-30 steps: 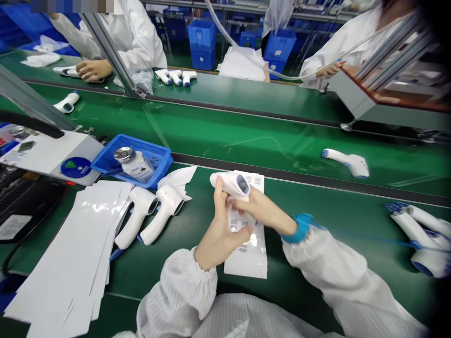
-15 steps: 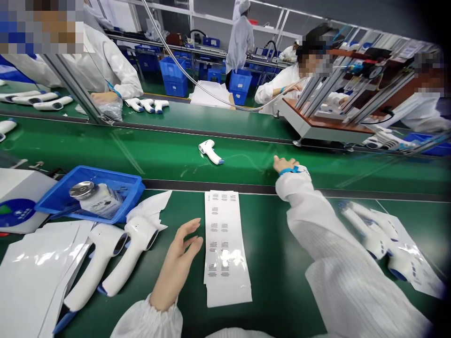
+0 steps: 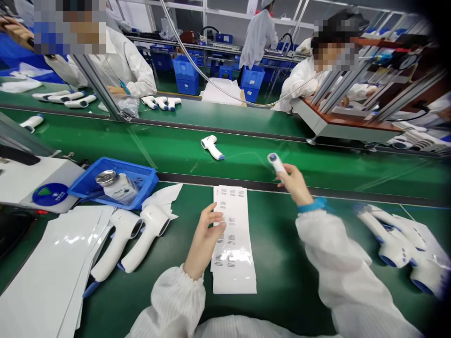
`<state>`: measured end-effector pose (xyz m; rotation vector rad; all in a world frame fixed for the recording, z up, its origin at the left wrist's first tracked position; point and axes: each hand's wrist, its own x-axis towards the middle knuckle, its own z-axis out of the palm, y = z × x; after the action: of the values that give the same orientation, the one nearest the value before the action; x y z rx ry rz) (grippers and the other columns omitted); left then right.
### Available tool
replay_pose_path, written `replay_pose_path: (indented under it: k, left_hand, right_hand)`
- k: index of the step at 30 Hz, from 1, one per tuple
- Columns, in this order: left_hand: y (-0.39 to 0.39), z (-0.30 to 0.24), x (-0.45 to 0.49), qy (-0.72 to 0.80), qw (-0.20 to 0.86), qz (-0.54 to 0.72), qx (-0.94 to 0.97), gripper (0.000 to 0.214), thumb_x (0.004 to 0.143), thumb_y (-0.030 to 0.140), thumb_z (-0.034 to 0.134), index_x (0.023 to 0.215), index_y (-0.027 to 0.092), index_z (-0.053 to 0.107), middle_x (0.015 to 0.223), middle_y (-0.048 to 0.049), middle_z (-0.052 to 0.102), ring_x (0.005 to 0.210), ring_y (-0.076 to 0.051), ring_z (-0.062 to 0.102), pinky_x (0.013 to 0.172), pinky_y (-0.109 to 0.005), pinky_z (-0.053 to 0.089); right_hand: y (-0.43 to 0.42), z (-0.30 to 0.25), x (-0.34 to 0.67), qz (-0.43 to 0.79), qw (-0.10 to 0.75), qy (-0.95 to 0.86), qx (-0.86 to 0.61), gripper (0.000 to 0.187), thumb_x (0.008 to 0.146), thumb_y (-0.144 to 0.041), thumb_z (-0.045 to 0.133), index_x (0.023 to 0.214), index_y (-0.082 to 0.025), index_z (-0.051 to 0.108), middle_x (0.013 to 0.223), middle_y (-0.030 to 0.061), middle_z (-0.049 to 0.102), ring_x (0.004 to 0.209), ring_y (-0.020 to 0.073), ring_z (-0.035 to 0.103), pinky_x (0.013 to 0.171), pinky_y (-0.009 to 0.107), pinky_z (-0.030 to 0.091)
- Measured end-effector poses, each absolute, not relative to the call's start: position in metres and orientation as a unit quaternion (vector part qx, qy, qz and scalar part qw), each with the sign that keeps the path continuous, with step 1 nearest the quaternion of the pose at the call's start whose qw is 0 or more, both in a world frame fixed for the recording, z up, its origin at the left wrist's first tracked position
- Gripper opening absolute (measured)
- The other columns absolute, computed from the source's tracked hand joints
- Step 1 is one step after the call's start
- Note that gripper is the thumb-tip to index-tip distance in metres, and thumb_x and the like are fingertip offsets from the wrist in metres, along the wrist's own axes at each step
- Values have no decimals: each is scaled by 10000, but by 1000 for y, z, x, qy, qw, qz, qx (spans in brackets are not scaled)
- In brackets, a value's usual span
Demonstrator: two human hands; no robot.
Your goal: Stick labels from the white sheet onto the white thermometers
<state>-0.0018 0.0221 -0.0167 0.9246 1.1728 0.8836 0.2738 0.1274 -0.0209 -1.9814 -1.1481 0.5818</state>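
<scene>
Right hand (image 3: 294, 184): the grip is closed on a white thermometer (image 3: 276, 163), held up just over the belt edge with its lens end tipped away.

Left hand (image 3: 204, 241): the grip is loosely open and holds nothing; its fingertips (image 3: 219, 224) rest on the label sheet (image 3: 230, 263).

Label sheet: lies flat on the green worktop (image 3: 282, 286), between the hands, with rows of small barcode labels still on it. How many have gone cannot be told.

Laid out: two thermometers (image 3: 148, 239) lie side by side left of the sheet, and a heap of thermometers (image 3: 394, 244) lies at the right, partly on a white backing. Another thermometer (image 3: 211, 146) lies alone on the belt (image 3: 268, 164).

Blue tray (image 3: 130, 166): it holds a metal-capped bottle (image 3: 118, 188), tilted on its side. White paper (image 3: 162, 197) touches its corner.

Left edge: a stack of white sheets (image 3: 52, 267) lies near the two thermometers.

Beyond: co-workers (image 3: 130, 65) in white coats sit across the belt, with blue bins (image 3: 186, 77) behind them.
</scene>
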Motion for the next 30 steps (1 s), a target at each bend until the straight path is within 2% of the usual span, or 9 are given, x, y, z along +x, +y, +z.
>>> replay_pose_path:
  k: [2,5,10,14,17,19,22,24,30]
  left_hand:
    - [25,-17,14,488,670,425,363,705,859,345,627,1455,291,255,1215,-79,563,1190,-217,524,1019,-386,408]
    - [27,-18,30,442,695,484,295,885,854,326,633,1498,362,27,1191,-59,584,1066,-194,606,903,-352,494]
    - [23,-29,27,482,638,500,332,798,837,235,615,1472,401,161,984,15,575,746,-106,598,707,-248,540]
    - [16,-44,21,464,679,416,388,744,847,276,591,1468,394,197,909,11,558,471,-63,416,423,-206,421]
    - [13,-51,22,457,707,387,377,757,859,297,587,1477,393,159,830,25,531,443,-65,390,419,-220,410]
    - [12,-52,23,456,708,385,377,773,858,317,598,1482,385,146,834,21,533,456,-74,407,434,-231,425]
    - [13,-52,23,457,706,384,380,786,865,362,594,1491,378,119,825,17,544,465,-90,420,446,-248,441]
    - [13,-51,22,459,705,379,385,776,880,389,571,1495,379,99,793,23,542,453,-91,411,446,-251,441]
    - [13,-50,22,465,705,372,384,793,886,379,564,1499,366,61,741,39,503,451,-92,395,439,-244,432]
  right_hand:
    - [95,-22,230,311,389,-487,-717,483,731,-288,573,1204,-198,531,1040,60,625,659,139,600,537,279,532]
    - [32,-25,163,532,440,-474,-546,522,730,-317,629,1234,-242,514,1288,91,537,827,179,629,596,299,556]
    - [-50,-21,118,775,382,-231,-447,401,770,-343,687,1141,-238,581,1185,62,613,1013,209,643,937,380,504]
    - [-65,-22,139,834,267,-229,-425,418,706,-312,770,1084,-216,621,1114,47,650,971,191,669,961,351,475]
    - [-48,-28,159,769,201,-379,-475,228,768,-336,704,945,-196,673,957,35,689,797,174,676,794,327,525]
    - [-27,-34,169,639,212,-502,-544,182,867,-352,579,867,-205,685,843,25,692,718,172,653,727,335,523]
    - [7,-49,177,370,287,-633,-616,165,886,-300,550,932,-236,695,979,52,690,886,227,625,822,408,503]
    - [24,-61,179,264,310,-668,-623,160,848,-262,604,972,-237,702,1081,74,666,996,261,578,869,450,488]
    - [40,-84,179,264,327,-679,-602,131,869,-251,597,874,-245,728,974,52,708,919,236,578,836,440,492]
